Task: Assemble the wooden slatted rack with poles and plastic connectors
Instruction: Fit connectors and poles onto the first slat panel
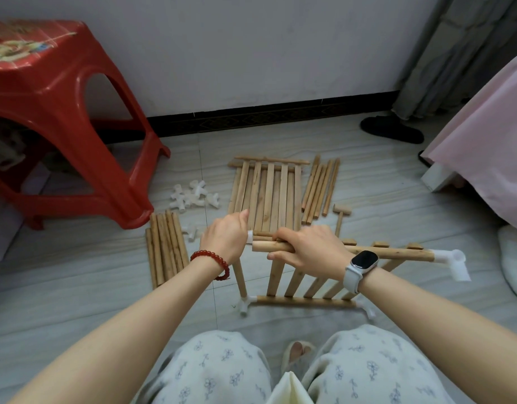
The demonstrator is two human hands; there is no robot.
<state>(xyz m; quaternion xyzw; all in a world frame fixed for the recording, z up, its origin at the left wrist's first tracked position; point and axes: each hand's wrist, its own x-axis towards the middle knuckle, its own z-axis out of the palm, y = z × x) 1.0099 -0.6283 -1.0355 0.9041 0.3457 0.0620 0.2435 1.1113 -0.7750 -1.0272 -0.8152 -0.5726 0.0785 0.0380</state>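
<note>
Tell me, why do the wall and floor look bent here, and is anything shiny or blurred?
Head view: the wide lens bows the dark skirting board and stretches the forearms at the frame edges; soft, even room light leaves only faint shadows; the red stool shows bright glare patches; the hands, left hand and right hand, and the pole look sharp, while the white connectors on the floor look slightly soft.

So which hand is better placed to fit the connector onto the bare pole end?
Probably the left hand: it holds a white connector beside the pole's bare end, while the right hand grips that pole.
</note>
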